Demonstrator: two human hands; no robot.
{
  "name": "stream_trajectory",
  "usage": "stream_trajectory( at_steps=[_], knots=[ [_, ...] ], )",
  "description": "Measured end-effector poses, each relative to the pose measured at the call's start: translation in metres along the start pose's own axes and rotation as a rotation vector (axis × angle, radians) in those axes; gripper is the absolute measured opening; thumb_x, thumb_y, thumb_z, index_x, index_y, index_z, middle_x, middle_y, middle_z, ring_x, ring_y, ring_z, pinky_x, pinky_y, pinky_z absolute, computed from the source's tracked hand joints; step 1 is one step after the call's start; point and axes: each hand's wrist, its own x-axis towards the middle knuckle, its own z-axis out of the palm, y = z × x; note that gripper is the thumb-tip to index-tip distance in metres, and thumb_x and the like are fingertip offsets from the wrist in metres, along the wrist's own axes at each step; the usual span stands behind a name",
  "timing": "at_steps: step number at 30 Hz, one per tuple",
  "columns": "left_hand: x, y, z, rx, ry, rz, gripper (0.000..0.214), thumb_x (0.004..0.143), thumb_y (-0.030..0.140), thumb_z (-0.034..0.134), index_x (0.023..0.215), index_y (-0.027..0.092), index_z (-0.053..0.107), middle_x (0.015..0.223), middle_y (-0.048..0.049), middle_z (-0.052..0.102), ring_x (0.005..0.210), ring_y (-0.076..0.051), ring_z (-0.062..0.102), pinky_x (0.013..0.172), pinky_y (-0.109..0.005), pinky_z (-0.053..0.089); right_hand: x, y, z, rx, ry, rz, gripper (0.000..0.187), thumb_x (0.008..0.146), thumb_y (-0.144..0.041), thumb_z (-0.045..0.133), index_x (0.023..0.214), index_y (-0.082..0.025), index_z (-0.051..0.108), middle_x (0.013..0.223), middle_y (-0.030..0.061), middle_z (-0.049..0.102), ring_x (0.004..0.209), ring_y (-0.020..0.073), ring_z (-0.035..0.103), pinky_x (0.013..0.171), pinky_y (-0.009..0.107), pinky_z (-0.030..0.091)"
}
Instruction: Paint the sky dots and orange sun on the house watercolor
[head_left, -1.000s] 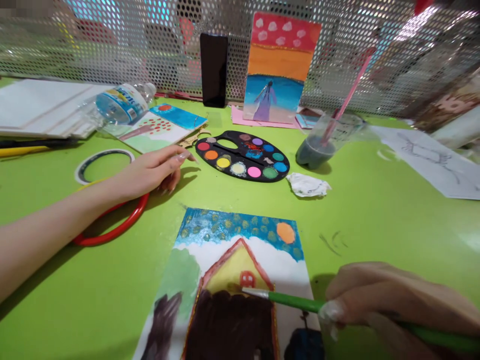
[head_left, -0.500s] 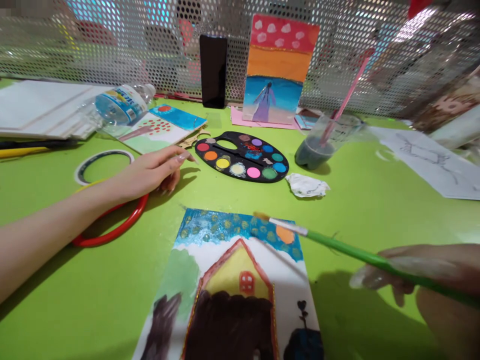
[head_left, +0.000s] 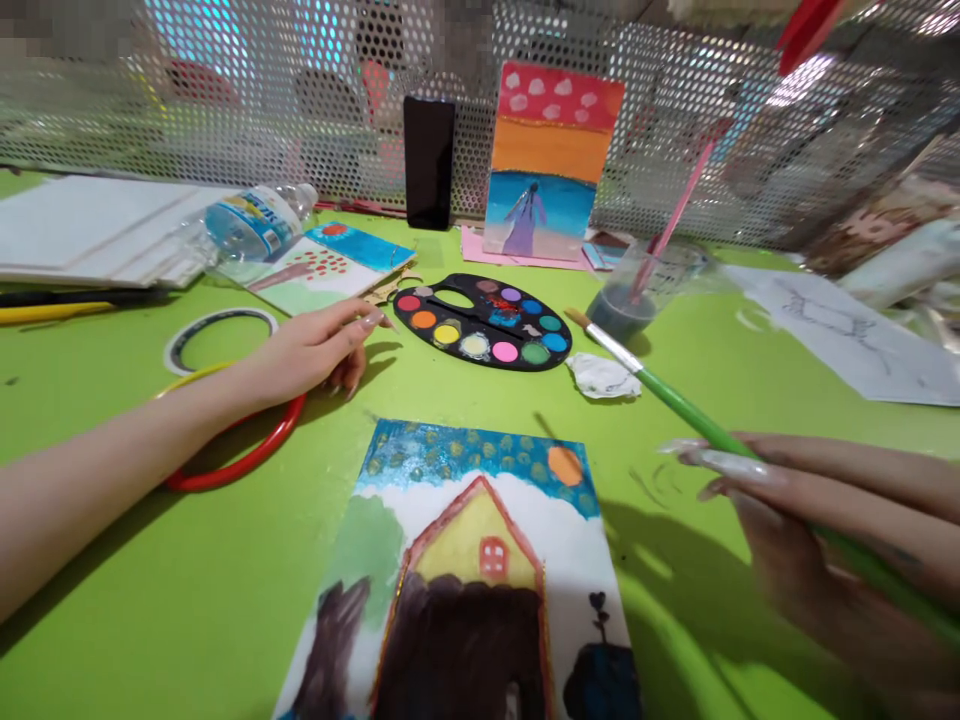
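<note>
Between the fingers of my right hand point(head_left: 817, 530) is a green-handled paintbrush point(head_left: 675, 402), held slantwise above the table. Its brown bristles hover near the crumpled tissue point(head_left: 602, 376) and the plastic cup of dark water point(head_left: 621, 308). My left hand point(head_left: 322, 345) rests on the table with loosely bent fingers, holding nothing, close to the black paint palette point(head_left: 484, 322). Under that wrist lies a red and yellow ring point(head_left: 251, 458). The painting point(head_left: 480, 560) in front of me shows a yellow house, a blue dotted sky and an orange sun; its lower edge is out of view.
A painted sunset picture point(head_left: 551, 160) and a black phone point(head_left: 429, 163) lean on the perforated metal screen point(head_left: 315, 110). At left are a plastic bottle point(head_left: 255, 222), a roll of tape point(head_left: 217, 338) and white boards point(head_left: 97, 230). A sketch sheet point(head_left: 847, 325) lies at right.
My right hand has lifted the paintbrush away from the painting's sky. The bristles have moved up and right, toward the cup. My left hand stays in place; the view has tilted slightly.
</note>
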Motion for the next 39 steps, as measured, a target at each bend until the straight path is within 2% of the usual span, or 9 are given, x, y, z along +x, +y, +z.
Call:
stream_trajectory(
  at_steps=[3, 6, 12, 16, 20, 25, 29, 33, 39],
  knots=[
    [0.0, -0.002, 0.0, 0.015, 0.003, 0.007, 0.039, 0.091, 0.049, 0.036, 0.111, 0.019, 0.05, 0.05, 0.0036, 0.057, 0.044, -0.012, 0.051, 0.047, -0.021, 0.043, 0.024, -0.015, 0.021, -0.047, 0.055, -0.086, 0.06, 0.074, -0.03, 0.064, 0.119, -0.068, 0.052, 0.091, -0.0092, 0.074, 0.069, 0.0306, 0.072, 0.057, 0.048, 0.064],
    [0.001, -0.004, 0.0, 0.019, 0.006, 0.022, 0.039, 0.091, 0.05, 0.035, 0.11, 0.02, 0.05, 0.049, 0.0045, 0.057, 0.042, -0.012, 0.05, 0.048, -0.021, 0.043, 0.032, -0.022, 0.035, 0.039, 0.122, -0.002, 0.057, 0.076, -0.026, 0.06, 0.116, -0.067, 0.055, 0.089, -0.0101, 0.074, 0.074, 0.0312, 0.071, 0.064, 0.053, 0.061],
    [0.001, -0.009, 0.001, 0.049, 0.012, 0.083, 0.04, 0.091, 0.053, 0.035, 0.108, 0.021, 0.051, 0.049, 0.0055, 0.058, 0.043, -0.011, 0.052, 0.05, -0.02, 0.043, 0.035, -0.02, 0.051, 0.375, 0.113, 0.126, 0.038, 0.087, -0.029, 0.05, 0.108, -0.058, 0.064, 0.096, -0.0039, 0.069, 0.083, 0.0296, 0.069, 0.045, 0.048, 0.053],
    [0.002, -0.01, 0.002, 0.088, 0.045, 0.103, 0.042, 0.091, 0.054, 0.034, 0.112, 0.021, 0.052, 0.049, 0.0059, 0.058, 0.044, -0.012, 0.053, 0.051, -0.021, 0.042, 0.046, -0.019, 0.051, 0.491, 0.119, 0.205, 0.028, 0.092, -0.034, 0.048, 0.099, -0.054, 0.067, 0.092, -0.0014, 0.066, 0.08, 0.0272, 0.068, 0.045, 0.044, 0.05],
    [0.004, -0.011, 0.002, 0.11, 0.038, 0.099, 0.046, 0.09, 0.051, 0.032, 0.12, 0.02, 0.05, 0.047, 0.0056, 0.058, 0.043, -0.015, 0.054, 0.051, -0.023, 0.042, 0.077, -0.012, 0.031, 0.546, 0.111, 0.303, 0.02, 0.091, -0.044, 0.05, 0.086, -0.047, 0.07, 0.083, 0.0007, 0.065, 0.076, 0.0258, 0.068, 0.044, 0.041, 0.047],
    [0.008, -0.015, 0.001, 0.143, 0.033, 0.111, 0.046, 0.088, 0.05, 0.034, 0.118, 0.019, 0.05, 0.049, 0.006, 0.059, 0.045, -0.015, 0.055, 0.054, -0.023, 0.042, 0.133, 0.006, -0.013, 0.332, 0.24, 0.259, 0.022, 0.088, -0.049, 0.055, 0.072, -0.039, 0.067, 0.067, 0.002, 0.06, 0.063, 0.0219, 0.064, 0.045, 0.038, 0.042],
    [0.01, -0.018, -0.001, 0.145, 0.016, 0.088, 0.043, 0.088, 0.048, 0.034, 0.118, 0.019, 0.048, 0.05, 0.0076, 0.06, 0.043, -0.013, 0.053, 0.053, -0.023, 0.041, 0.169, 0.027, -0.033, 0.162, 0.101, 0.416, 0.026, 0.085, -0.046, 0.059, 0.064, -0.031, 0.061, 0.065, 0.0025, 0.059, 0.053, 0.017, 0.059, 0.043, 0.033, 0.04],
    [0.01, -0.018, 0.0, 0.173, 0.019, 0.101, 0.039, 0.089, 0.046, 0.034, 0.113, 0.02, 0.05, 0.05, 0.008, 0.059, 0.046, -0.013, 0.053, 0.057, -0.023, 0.04, 0.188, 0.041, -0.027, 0.054, 0.01, 0.489, 0.026, 0.088, -0.04, 0.055, 0.065, -0.027, 0.058, 0.07, 0.0034, 0.064, 0.054, 0.0154, 0.059, 0.043, 0.03, 0.04],
    [0.008, -0.011, 0.001, 0.161, 0.028, 0.083, 0.035, 0.088, 0.046, 0.037, 0.106, 0.021, 0.054, 0.05, 0.0078, 0.058, 0.048, -0.014, 0.052, 0.06, -0.024, 0.039, 0.201, 0.039, -0.003, -0.107, -0.154, 0.458, 0.03, 0.091, -0.033, 0.049, 0.065, -0.02, 0.059, 0.075, 0.0077, 0.07, 0.055, 0.0127, 0.058, 0.053, 0.028, 0.049]
  ],
)
